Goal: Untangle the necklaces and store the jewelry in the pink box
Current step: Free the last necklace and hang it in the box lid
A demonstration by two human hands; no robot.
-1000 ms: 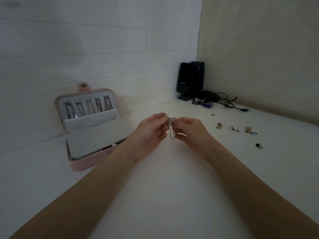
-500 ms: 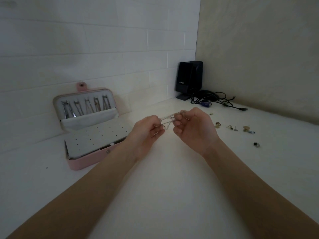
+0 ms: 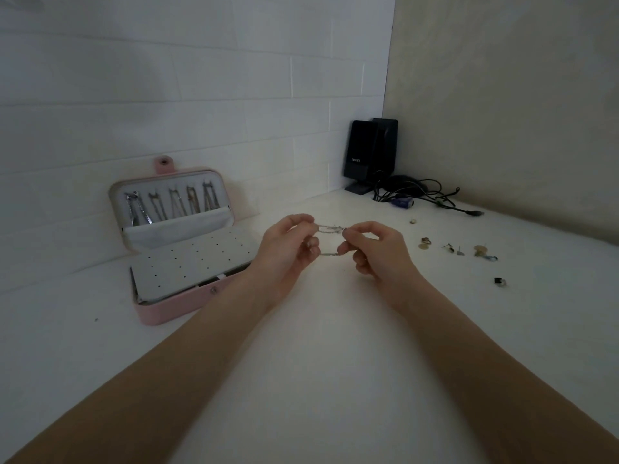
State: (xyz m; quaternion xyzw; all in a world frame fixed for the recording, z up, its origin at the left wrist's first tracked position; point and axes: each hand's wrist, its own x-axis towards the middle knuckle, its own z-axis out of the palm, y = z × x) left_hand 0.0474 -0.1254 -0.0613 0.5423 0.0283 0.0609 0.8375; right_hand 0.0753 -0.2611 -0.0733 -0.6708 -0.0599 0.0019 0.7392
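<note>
Two hands (image 3: 335, 252) mid-table, necklaces (image 3: 330, 228) between, clear of edges.

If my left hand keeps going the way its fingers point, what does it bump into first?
Probably the right hand: the left hand points right along the chain that both pinch, though depth is unclear.

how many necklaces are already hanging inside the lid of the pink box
5, in a row across the open lid of the pink box: far left, then and far right. Their lower ends are hidden in the lid's pocket.
</note>
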